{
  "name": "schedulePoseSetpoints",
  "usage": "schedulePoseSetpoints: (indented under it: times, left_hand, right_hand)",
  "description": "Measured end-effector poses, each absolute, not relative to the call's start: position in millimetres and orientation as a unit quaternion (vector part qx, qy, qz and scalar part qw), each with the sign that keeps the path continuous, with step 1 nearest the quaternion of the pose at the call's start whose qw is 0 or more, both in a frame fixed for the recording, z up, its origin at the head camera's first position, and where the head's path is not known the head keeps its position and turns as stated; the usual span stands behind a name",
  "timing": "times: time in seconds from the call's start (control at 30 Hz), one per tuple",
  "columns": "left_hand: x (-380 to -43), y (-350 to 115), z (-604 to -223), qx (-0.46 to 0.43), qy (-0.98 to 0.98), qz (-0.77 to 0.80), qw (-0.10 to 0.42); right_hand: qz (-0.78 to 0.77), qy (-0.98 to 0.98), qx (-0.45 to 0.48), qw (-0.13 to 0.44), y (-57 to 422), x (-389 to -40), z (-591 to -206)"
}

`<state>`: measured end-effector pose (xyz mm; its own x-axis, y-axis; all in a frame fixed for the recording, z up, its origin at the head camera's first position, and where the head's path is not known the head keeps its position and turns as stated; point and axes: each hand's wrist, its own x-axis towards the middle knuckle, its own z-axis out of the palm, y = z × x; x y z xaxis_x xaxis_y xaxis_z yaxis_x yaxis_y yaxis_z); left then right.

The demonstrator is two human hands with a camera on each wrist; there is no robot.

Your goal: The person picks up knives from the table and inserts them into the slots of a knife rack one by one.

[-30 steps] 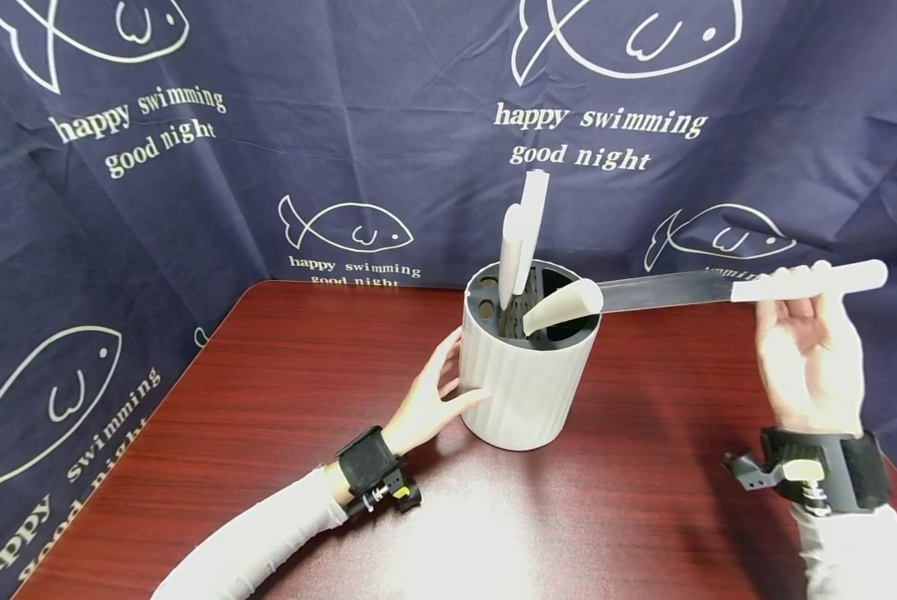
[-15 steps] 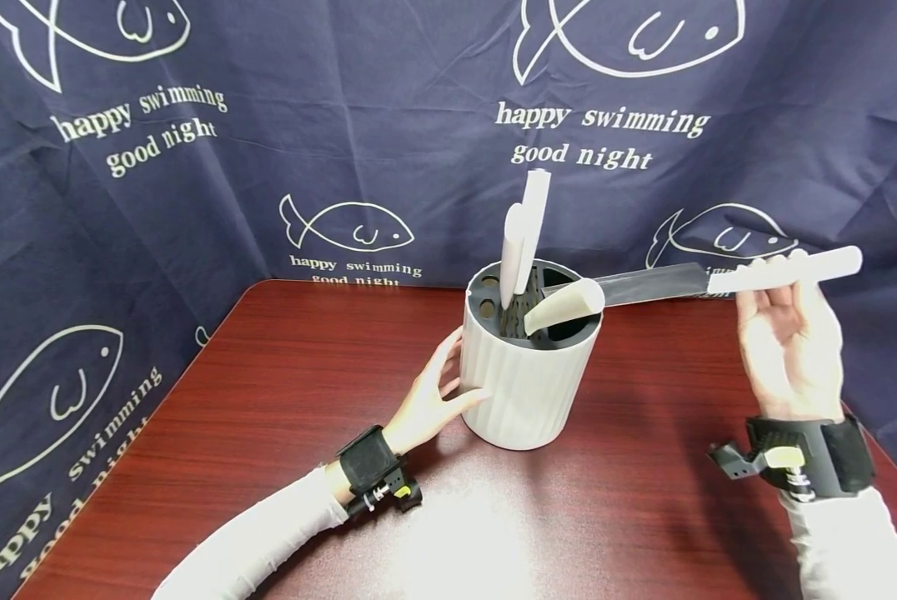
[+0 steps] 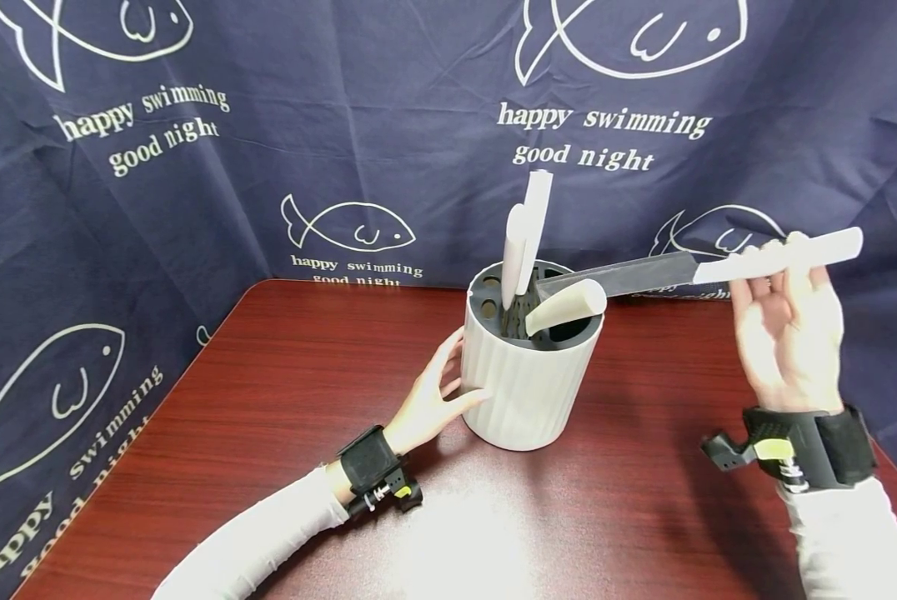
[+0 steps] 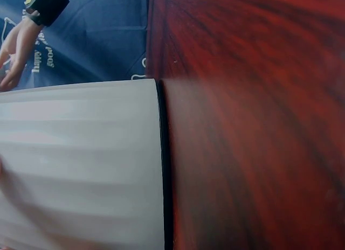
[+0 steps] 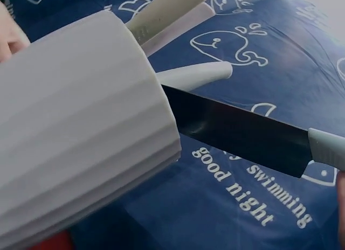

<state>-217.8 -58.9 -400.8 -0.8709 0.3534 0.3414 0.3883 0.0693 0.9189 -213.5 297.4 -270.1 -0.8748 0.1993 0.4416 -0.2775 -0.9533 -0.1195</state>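
Note:
A ribbed white knife block (image 3: 519, 396) with a dark slotted top stands upright on the table. My left hand (image 3: 429, 404) grips its left side, thumb on the front and fingers reaching behind. On the right, my right hand (image 3: 789, 342) holds a knife (image 3: 639, 275) by its white handle. The broad dark blade slants slightly down to the left, its far end over the top of the block. The right wrist view shows the blade (image 5: 242, 131) running behind the block's rim, where its tip is hidden. Several white handles (image 3: 537, 221) stick up from the block, one (image 3: 568, 305) leaning right.
The reddish-brown table (image 3: 328, 358) carries the block near its back edge. Behind it hangs a dark blue cloth (image 3: 418, 125) with white fish and lettering. Both wrists wear black camera straps (image 3: 809, 447).
My right hand has moved left with the knife and raised the handle a little, bringing the blade further over the block's top. My left hand and the block have stayed put.

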Motion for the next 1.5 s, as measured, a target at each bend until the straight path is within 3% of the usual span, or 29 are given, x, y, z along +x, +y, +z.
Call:
schedulePoseSetpoints:
  times: [0.7, 1.33, 1.5]
  left_hand:
    - [-218.3, -58.5, -401.2, -0.251, -0.731, -0.634, 0.010]
    - [-217.8, -59.8, -401.7, -0.257, -0.729, -0.634, 0.013]
    - [-216.4, -59.0, -401.3, -0.253, -0.730, -0.634, 0.012]
  right_hand:
    - [0.874, -0.256, 0.319, 0.262, 235.7, -190.4, -211.6]
    - [0.815, -0.399, 0.348, 0.235, 218.9, -202.4, -188.2]
    - [0.731, -0.563, 0.315, 0.223, 206.7, -208.2, -204.0]
